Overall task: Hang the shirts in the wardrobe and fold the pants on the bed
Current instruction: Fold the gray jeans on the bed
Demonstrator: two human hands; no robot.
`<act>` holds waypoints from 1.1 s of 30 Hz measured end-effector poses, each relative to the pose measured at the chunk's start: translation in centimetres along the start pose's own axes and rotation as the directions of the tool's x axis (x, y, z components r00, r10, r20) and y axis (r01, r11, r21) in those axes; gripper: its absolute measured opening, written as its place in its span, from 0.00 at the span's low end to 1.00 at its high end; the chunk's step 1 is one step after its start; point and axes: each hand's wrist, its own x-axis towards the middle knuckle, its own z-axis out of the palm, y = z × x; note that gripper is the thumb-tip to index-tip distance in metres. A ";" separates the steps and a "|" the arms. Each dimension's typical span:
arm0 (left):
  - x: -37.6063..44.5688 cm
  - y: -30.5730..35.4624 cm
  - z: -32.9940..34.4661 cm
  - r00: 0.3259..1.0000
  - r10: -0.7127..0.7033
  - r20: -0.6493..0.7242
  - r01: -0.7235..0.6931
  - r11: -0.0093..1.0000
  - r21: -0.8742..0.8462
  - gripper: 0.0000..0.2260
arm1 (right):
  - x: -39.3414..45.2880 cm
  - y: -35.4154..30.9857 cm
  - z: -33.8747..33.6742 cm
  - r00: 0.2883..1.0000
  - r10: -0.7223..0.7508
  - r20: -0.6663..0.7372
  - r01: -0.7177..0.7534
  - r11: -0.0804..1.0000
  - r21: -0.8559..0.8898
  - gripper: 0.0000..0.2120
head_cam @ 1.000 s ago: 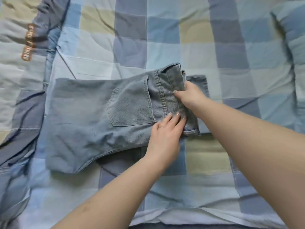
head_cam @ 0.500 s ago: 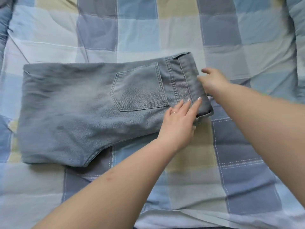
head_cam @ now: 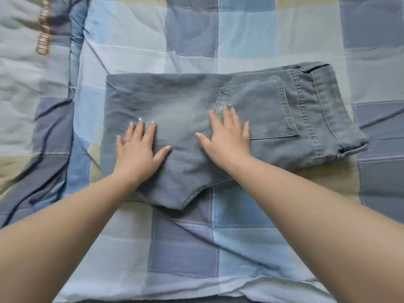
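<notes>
Now both flat hands, left (head_cam: 136, 149) and right (head_cam: 227, 138), press the folded jeans (head_cam: 273, 119) beneath.

jeans (head_cam: 185, 101) | light-blue denim | folded flat | on bed (head_cam: 196, 248)

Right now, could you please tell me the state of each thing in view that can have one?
jeans: folded, lying flat on the bed, back pocket up.
left hand: open, fingers spread, flat on the jeans.
right hand: open, flat on the jeans beside the pocket.
checked quilt: spread out, creased.
</notes>
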 end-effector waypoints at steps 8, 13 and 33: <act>0.7 -8.6 1.0 0.942 -0.335 -0.026 0.281 0.827 -0.487 0.40 | 2.2 -2.2 6.6 0.997 0.051 -0.066 -0.068 0.954 -0.293 0.37; 1.6 -10.0 -0.4 0.913 -0.358 0.195 0.341 0.407 -0.848 0.23 | 2.4 -2.4 7.6 0.993 0.036 -0.115 -0.074 0.938 -0.338 0.37; -1.9 12.4 -14.8 0.921 0.339 0.194 0.196 0.027 -0.980 0.11 | -3.7 -0.9 -7.8 0.972 -0.055 0.228 -0.233 -0.115 0.966 0.38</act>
